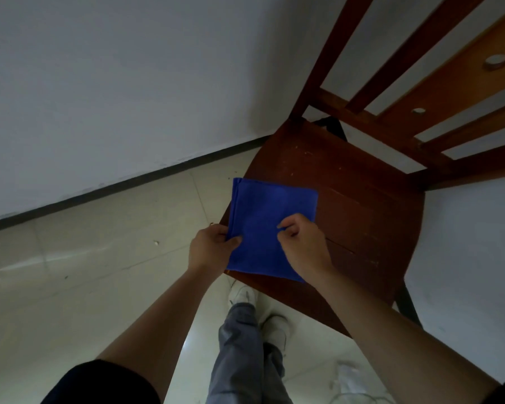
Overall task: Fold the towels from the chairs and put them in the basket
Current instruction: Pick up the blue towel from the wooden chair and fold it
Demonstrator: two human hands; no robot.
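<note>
Right, white wall (99, 83) fills the 9-to-12 o'clock side, dark baseboard (129, 185) running along its foot, pale tiled floor (85, 272) below. Dark brown wooden chair (362, 214) sits at 1 to 3 o'clock, slatted back up top right, seat worn and scuffed. Blue towel (263, 220) lies folded into a rough square on the seat's 9 o'clock edge, its left side hanging slightly past the rim. Person's bare forearms come in from 6 o'clock; grey trousers (239, 345) and white shoes (245, 295) show between them. Left hand (210, 249) grips the towel's left edge, thumb on top, fingers under, pinching the cloth. Right hand (301, 243) rests on the towel's near right part, fingers curled, thumb and forefinger pinching a bit of fabric. Small pale speck (156, 243) on the floor at 9 o'clock.
</note>
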